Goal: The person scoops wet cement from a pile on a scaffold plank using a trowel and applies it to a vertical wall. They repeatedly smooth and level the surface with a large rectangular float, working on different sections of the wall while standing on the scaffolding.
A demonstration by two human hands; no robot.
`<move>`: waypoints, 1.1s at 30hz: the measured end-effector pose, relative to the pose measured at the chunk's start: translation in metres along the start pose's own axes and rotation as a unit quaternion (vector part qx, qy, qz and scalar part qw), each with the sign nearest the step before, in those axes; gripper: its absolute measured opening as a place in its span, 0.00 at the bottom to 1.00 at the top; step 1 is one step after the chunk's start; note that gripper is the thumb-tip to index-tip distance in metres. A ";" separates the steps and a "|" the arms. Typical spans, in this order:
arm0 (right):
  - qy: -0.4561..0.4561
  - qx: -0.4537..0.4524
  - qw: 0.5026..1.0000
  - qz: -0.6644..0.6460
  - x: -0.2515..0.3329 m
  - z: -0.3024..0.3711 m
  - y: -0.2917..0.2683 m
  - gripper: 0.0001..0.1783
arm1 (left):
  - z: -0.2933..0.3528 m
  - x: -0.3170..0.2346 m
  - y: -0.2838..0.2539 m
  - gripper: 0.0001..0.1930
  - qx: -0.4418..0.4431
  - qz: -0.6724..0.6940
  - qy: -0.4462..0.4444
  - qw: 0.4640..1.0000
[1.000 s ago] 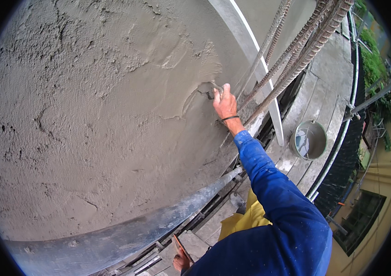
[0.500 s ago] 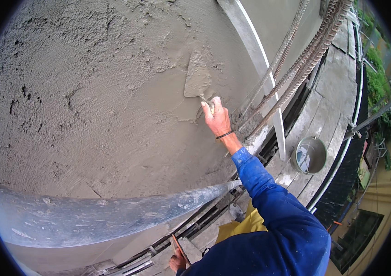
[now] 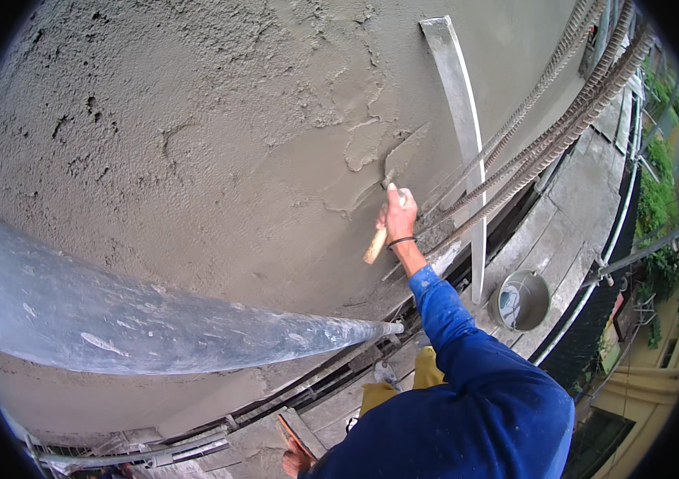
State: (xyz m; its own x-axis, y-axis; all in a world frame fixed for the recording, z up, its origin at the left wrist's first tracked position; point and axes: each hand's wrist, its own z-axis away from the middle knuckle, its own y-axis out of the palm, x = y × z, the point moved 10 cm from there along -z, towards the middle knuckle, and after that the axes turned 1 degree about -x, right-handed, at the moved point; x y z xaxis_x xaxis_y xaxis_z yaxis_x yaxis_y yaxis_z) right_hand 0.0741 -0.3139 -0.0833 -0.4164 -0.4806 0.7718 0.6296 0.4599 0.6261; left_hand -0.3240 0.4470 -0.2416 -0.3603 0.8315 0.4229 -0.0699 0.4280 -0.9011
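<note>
My right hand [image 3: 398,217] is closed around the wooden handle [image 3: 375,246] of a pointed trowel. The trowel blade [image 3: 408,153] lies tilted against a grey mortar-coated wall [image 3: 236,215], beside a raised patch of wet mortar [image 3: 365,145]. At the bottom, partly cut off by my blue sleeve, my left hand [image 3: 297,461] grips a thin flat board [image 3: 296,435] with an orange edge. Its face is hardly visible, so I cannot tell its exact kind.
A long pale straightedge [image 3: 459,88] stands against the wall, behind bundled ribbed steel bars [image 3: 571,104]. A bucket [image 3: 520,300] sits on the plank walkway [image 3: 551,231], edged by a metal rail [image 3: 612,231]. A thick grey pole [image 3: 140,319] crosses on the left.
My right hand has moved the trowel rightward across the wall, and its blade has turned more edge-on. A ridged mortar patch now shows left of the blade. The view has shifted too.
</note>
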 end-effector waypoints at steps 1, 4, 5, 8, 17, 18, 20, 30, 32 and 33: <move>0.084 0.014 0.993 -0.079 -0.018 0.028 0.020 0.16 | 0.012 0.021 0.018 0.23 0.086 0.070 -0.123 0.986; 0.151 0.052 0.969 -0.186 -0.020 0.075 0.079 0.15 | 0.041 -0.007 0.004 0.28 0.059 0.126 -0.074 0.987; 0.145 0.072 0.966 -0.202 -0.015 0.080 0.100 0.15 | 0.050 -0.009 -0.005 0.36 0.032 0.128 -0.122 0.984; 0.124 0.083 0.968 -0.200 0.026 0.080 0.130 0.15 | 0.078 -0.037 -0.035 0.43 0.148 0.207 -0.258 0.932; 0.072 0.222 0.961 -0.150 0.109 0.129 0.218 0.14 | 0.220 0.026 -0.068 0.46 0.187 0.191 -0.388 0.882; 0.034 0.242 0.962 -0.123 0.124 0.131 0.218 0.14 | 0.226 0.026 -0.073 0.47 0.165 0.183 -0.391 0.887; -0.100 0.238 0.966 0.011 0.160 0.107 0.201 0.09 | 0.209 0.021 -0.083 0.48 0.174 0.240 -0.423 0.856; -0.079 0.289 0.728 0.617 0.009 0.100 -0.051 0.29 | 0.326 0.134 0.033 0.45 0.034 0.274 -0.701 0.657; -0.341 0.194 0.682 0.617 0.021 0.142 -0.113 0.34 | 0.317 0.149 0.052 0.43 0.042 0.319 -0.763 0.561; -0.336 0.137 0.661 0.658 0.006 0.138 -0.171 0.31 | 0.303 0.157 0.072 0.43 0.027 0.346 -0.763 0.546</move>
State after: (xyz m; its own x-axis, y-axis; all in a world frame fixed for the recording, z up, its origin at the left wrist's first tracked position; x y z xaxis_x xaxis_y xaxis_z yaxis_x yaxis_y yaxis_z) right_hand -0.1267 -0.2925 -0.1710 0.1181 0.8657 0.4864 0.6327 0.3119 -0.7088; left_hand -0.6674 0.5010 -0.2695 -0.6700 -0.4919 -0.5560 0.5620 0.1534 -0.8128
